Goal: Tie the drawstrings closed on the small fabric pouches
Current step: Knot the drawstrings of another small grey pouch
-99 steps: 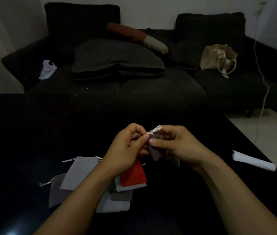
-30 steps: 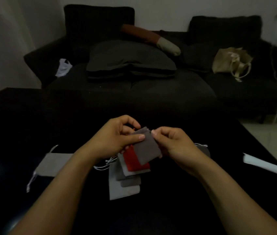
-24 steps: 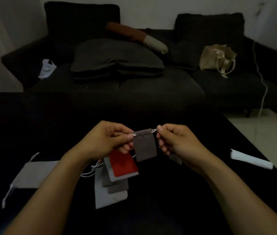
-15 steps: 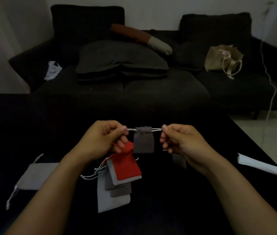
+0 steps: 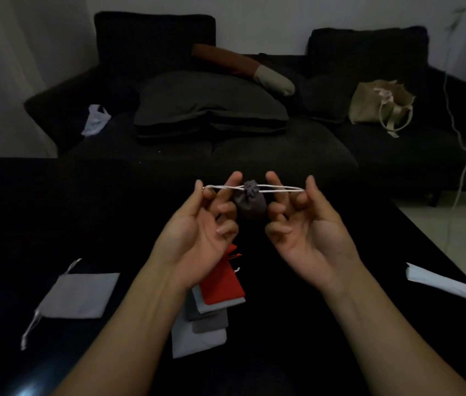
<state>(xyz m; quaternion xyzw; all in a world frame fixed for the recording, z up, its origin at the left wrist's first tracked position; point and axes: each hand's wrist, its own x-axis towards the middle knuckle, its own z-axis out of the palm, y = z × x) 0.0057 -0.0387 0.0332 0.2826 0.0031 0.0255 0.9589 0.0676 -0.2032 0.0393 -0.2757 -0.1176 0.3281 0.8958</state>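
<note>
A small dark grey pouch hangs in the air between my hands, its mouth gathered tight. White drawstrings run out taut from both sides of it. My left hand, palm up, pinches the left string ends between thumb and fingers. My right hand, palm up, pinches the right string ends. Below my hands a stack of flat pouches lies on the black table: a red pouch on top of grey ones. A single light grey pouch lies to the left with its string trailing.
A folded white paper lies near the table's right edge. Behind the table stands a dark sofa with cushions, a beige bag and a white plastic bag. A white cable hangs at the right.
My hands have turned palms up and pulled the drawstrings further apart. The dark grey pouch's mouth has cinched from flat and open to tightly gathered.
</note>
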